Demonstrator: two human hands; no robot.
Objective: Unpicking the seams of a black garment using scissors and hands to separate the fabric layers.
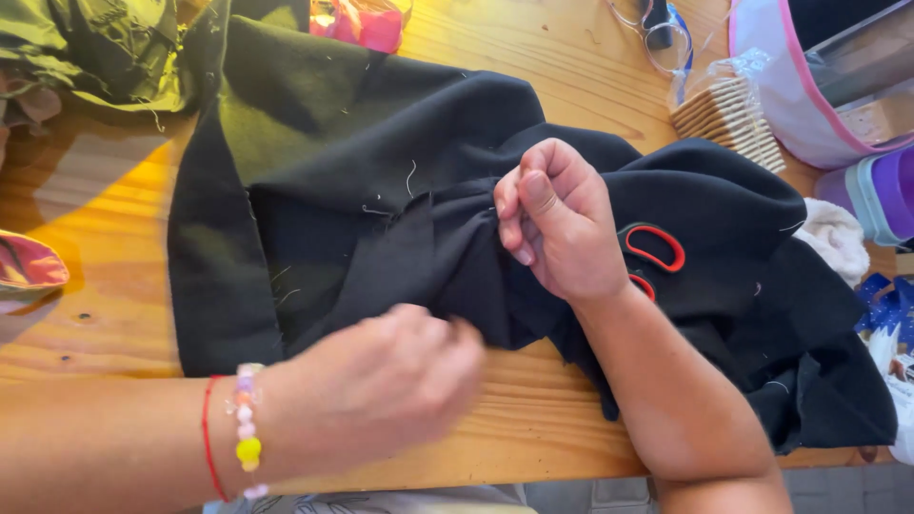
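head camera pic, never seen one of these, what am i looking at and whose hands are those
There is one picture, taken by a camera worn on a person's head and looking down at their own two bare hands. No machine is involved.

The right hand pinches a gathered fold of black fabric between thumb and fingers. The left hand is blurred; it sits at the near edge of the fabric, and whether it holds anything cannot be told. Its wrist wears a bead bracelet and a red string.

The fabric lies spread on a wooden table. Red-handled scissors lie on the fabric, just beyond the right hand. Farther back are a stack of crackers in clear wrap, glasses, and a pink-trimmed bag.
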